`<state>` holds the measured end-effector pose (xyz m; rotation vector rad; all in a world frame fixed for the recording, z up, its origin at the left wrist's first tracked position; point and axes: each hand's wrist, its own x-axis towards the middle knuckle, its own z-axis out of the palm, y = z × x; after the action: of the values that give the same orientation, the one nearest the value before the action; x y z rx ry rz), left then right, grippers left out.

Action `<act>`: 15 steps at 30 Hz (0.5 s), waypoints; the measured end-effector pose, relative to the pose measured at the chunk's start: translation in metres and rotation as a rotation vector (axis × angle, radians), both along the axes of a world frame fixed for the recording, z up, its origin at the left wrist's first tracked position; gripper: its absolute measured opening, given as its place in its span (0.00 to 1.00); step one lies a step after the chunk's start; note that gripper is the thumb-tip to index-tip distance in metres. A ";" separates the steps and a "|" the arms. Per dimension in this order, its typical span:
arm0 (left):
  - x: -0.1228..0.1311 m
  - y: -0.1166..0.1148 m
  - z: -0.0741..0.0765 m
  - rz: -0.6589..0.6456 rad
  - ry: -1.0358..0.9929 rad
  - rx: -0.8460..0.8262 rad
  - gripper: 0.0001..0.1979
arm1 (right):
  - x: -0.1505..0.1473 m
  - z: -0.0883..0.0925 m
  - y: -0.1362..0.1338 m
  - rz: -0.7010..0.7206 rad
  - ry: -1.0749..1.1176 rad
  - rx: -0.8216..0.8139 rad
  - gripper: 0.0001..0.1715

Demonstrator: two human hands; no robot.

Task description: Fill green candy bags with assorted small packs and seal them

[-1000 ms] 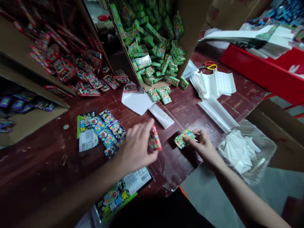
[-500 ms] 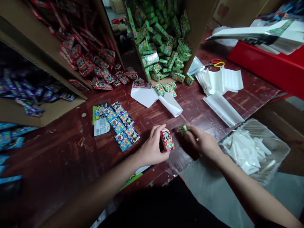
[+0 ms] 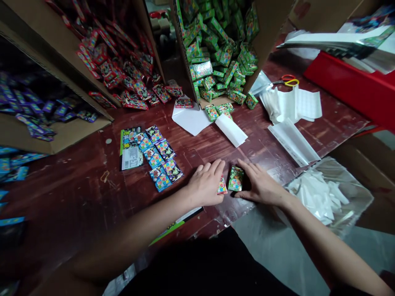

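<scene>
My left hand (image 3: 206, 183) lies flat on the dark red table (image 3: 77, 197), its fingers pressing down on a small red box (image 3: 221, 185) that peeks out at its right edge. Beside it, my right hand (image 3: 260, 184) rests on the table with its fingers against a small green box (image 3: 236, 179). The two boxes lie side by side between my hands. To the left sits a flat group of several blue boxes (image 3: 160, 158) on a printed card (image 3: 131, 147).
Tipped cartons spill red boxes (image 3: 123, 74), green boxes (image 3: 222, 53) and purple boxes (image 3: 37, 111) at the back. White sheets (image 3: 293, 107), scissors (image 3: 286, 80) and a clear bag of white strips (image 3: 324, 197) lie on the right. A red bin (image 3: 354, 94) stands far right.
Both hands have lowered onto the table. The red box, held upright before, now lies flat under my left hand, and the green box lies flat next to it.
</scene>
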<state>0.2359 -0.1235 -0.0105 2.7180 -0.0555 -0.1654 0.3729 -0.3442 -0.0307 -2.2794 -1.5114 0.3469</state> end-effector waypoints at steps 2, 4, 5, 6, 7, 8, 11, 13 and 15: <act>0.005 0.000 -0.007 -0.018 -0.007 -0.029 0.50 | 0.002 -0.001 0.006 0.047 0.036 -0.029 0.59; 0.004 0.003 -0.010 -0.025 -0.023 -0.051 0.53 | 0.003 -0.001 0.014 0.097 0.044 -0.045 0.58; 0.000 0.006 -0.008 -0.025 -0.039 -0.057 0.56 | 0.004 -0.002 0.019 0.127 0.040 -0.041 0.60; -0.007 0.009 -0.006 -0.017 -0.059 -0.058 0.58 | 0.005 -0.002 0.022 0.161 0.034 -0.033 0.63; -0.017 0.014 -0.001 -0.001 -0.079 -0.056 0.60 | 0.006 -0.003 0.026 0.196 0.029 -0.021 0.65; -0.030 0.018 0.004 0.023 -0.091 -0.050 0.61 | 0.007 -0.004 0.029 0.230 0.029 -0.007 0.68; -0.082 0.031 0.017 0.134 -0.048 0.000 0.60 | 0.009 -0.012 0.034 0.323 0.078 0.047 0.64; -0.117 0.035 0.018 0.209 0.020 0.052 0.56 | 0.006 -0.019 0.035 0.356 0.140 0.112 0.55; -0.145 0.035 0.013 0.257 0.072 0.086 0.50 | -0.001 -0.025 0.037 0.351 0.210 0.190 0.49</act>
<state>0.0910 -0.0883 0.0025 2.7700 0.3273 -0.1940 0.3715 -0.3076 -0.0559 -1.7718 -1.7477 0.4986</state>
